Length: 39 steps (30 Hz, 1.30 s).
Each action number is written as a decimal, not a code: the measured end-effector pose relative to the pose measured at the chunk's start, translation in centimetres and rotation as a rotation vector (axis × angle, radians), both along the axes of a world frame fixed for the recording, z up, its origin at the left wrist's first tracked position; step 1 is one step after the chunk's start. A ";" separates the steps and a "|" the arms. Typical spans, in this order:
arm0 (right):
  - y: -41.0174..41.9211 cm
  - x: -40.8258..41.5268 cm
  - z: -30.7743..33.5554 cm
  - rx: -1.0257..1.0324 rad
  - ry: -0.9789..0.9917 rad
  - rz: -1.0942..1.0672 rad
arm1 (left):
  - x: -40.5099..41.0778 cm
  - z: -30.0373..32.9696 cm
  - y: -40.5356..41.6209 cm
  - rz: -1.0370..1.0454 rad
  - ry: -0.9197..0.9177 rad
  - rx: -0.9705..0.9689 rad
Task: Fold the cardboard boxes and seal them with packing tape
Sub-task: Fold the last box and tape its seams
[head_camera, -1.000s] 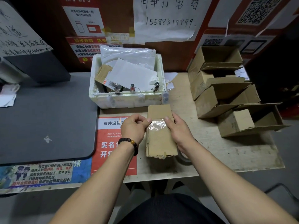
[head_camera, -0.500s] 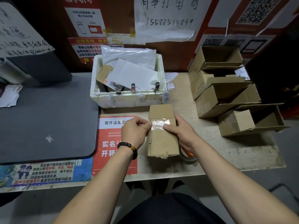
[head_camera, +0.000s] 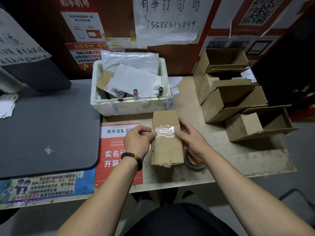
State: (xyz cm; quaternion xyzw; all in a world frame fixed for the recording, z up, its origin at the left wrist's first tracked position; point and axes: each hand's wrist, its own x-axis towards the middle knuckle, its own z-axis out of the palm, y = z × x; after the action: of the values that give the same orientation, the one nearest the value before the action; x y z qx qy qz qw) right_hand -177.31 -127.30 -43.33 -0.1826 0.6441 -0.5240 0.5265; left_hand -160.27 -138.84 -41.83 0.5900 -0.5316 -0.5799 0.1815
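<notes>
Head view: taped box (head_camera: 167, 147) between left hand (head_camera: 139, 139) and right hand (head_camera: 193, 142).

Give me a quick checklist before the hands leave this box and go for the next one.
1. Tape strip spans the flap seam on the box: ok.
2. Strip pressed flat: not ok, it looks wrinkled.
3. Left hand steadies the box, thumb at the strip's left end: ok.
4. Right hand free, fingers relaxed over the strip's right end: ok.
5. Near-end tape stuck down: not ok, a corner stands off.
6. Tape roll within reach, right of the box, partly under the right wrist: ok.
</notes>
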 end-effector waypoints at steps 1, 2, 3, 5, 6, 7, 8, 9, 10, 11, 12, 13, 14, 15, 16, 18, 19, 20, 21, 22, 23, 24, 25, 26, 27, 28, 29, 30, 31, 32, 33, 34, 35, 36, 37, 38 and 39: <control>0.8 -0.7 -0.2 0.062 0.126 -0.004 | 0.1 0.0 -0.1 0.005 -0.003 0.004; 1.8 -1.7 -0.7 0.166 0.324 0.009 | 0.2 0.0 -0.1 0.005 -0.008 0.006; 2.8 -2.9 -1.5 0.313 0.560 0.063 | 0.3 0.0 -0.2 0.007 -0.012 0.007; 4.9 -4.5 -3.5 0.614 0.891 0.288 | 0.5 0.1 -0.3 0.009 -0.010 0.016; 5.6 -4.7 -4.4 0.723 0.950 0.399 | 0.6 0.2 -0.3 0.008 -0.009 0.019; 6.2 -4.8 -5.2 0.788 0.965 0.475 | 0.6 0.2 -0.3 0.002 -0.010 0.018; 6.6 -4.7 -5.7 0.813 0.970 0.505 | 0.6 0.2 -0.2 -0.004 -0.013 0.014; 6.7 -4.6 -6.1 0.813 0.975 0.485 | 0.6 0.3 -0.2 -0.009 -0.017 0.009; 6.8 -4.5 -6.2 0.807 0.977 0.443 | 0.6 0.3 -0.1 -0.013 -0.025 0.000; 6.7 -4.6 -6.1 0.801 0.963 0.393 | 0.6 0.5 -0.1 -0.023 -0.033 -0.007; 6.5 -4.7 -5.8 0.799 0.922 0.336 | 0.7 0.6 0.0 -0.039 -0.041 -0.008; 6.3 -4.9 -5.4 0.787 0.859 0.279 | 0.7 0.8 0.0 -0.060 -0.049 -0.012; 6.2 -5.0 -4.7 0.764 0.783 0.232 | 0.7 1.2 0.1 -0.091 -0.072 -0.034; 6.2 -5.1 -3.8 0.717 0.709 0.186 | 0.6 1.6 0.2 -0.125 -0.115 -0.089; 6.1 -5.1 -2.5 0.636 0.643 0.136 | 0.5 2.2 0.3 -0.154 -0.159 -0.169; 6.2 -4.8 0.9 0.388 0.538 0.051 | 0.2 3.9 0.6 -0.182 -0.158 -0.300; 6.3 -4.5 2.8 0.250 0.530 0.029 | -0.2 5.0 0.9 -0.196 -0.112 -0.309; 6.3 -4.2 4.5 0.130 0.564 0.018 | -0.5 5.9 1.1 -0.219 -0.051 -0.277; 6.3 -4.0 6.0 0.039 0.632 0.019 | -1.0 6.8 1.4 -0.245 0.014 -0.209; 6.4 -3.7 7.1 -0.027 0.719 0.031 | -1.4 7.6 1.6 -0.266 0.069 -0.119; 6.5 -3.6 8.0 -0.081 0.807 0.054 | -1.9 8.4 1.8 -0.280 0.133 -0.023; 6.6 -3.5 8.7 -0.120 0.883 0.088 | -2.2 9.4 1.9 -0.288 0.201 0.080; 6.7 -3.6 9.1 -0.151 0.950 0.123 | -2.5 10.2 2.0 -0.302 0.257 0.169; 6.8 -3.6 9.4 -0.181 1.020 0.158 | -2.7 10.9 2.1 -0.323 0.292 0.221; 6.8 -3.7 9.5 -0.212 1.089 0.189 | -2.8 11.4 2.1 -0.340 0.311 0.243; 6.8 -3.8 9.5 -0.244 1.151 0.211 | -2.8 11.9 2.2 -0.337 0.332 0.254; 6.7 -3.9 9.5 -0.273 1.202 0.223 | -2.7 12.1 2.3 -0.306 0.357 0.270; 6.7 -4.0 9.5 -0.296 1.238 0.229 | -2.6 12.3 2.3 -0.263 0.385 0.306; 6.7 -4.0 9.5 -0.313 1.261 0.232 | -2.6 12.6 2.4 -0.222 0.416 0.353; 6.7 -4.0 9.6 -0.331 1.277 0.236 | -2.5 12.7 2.4 -0.194 0.443 0.389; 6.6 -4.0 9.7 -0.349 1.298 0.239 | -2.4 12.8 2.5 -0.184 0.455 0.388; 6.6 -3.9 9.8 -0.367 1.334 0.245 | -2.2 12.8 2.4 -0.185 0.442 0.347; 6.5 -3.9 9.9 -0.379 1.380 0.254 | -2.1 12.9 2.4 -0.191 0.422 0.294; 6.4 -3.9 10.0 -0.385 1.416 0.264 | -2.0 13.1 2.4 -0.203 0.408 0.254; 6.4 -3.9 10.0 -0.387 1.438 0.272 | -1.8 13.3 2.4 -0.221 0.398 0.236; 6.4 -3.9 10.0 -0.386 1.449 0.274 | -1.7 13.4 2.3 -0.249 0.392 0.233; 6.5 -3.9 9.9 -0.387 1.448 0.273 | -1.6 13.5 2.3 -0.275 0.388 0.232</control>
State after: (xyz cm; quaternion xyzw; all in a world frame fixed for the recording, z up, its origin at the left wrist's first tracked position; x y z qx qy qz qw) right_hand -181.16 -120.76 -33.39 -0.6478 0.6971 -0.3072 -0.0090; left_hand -161.83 -136.57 -28.30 0.4068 -0.4918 -0.7586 0.1307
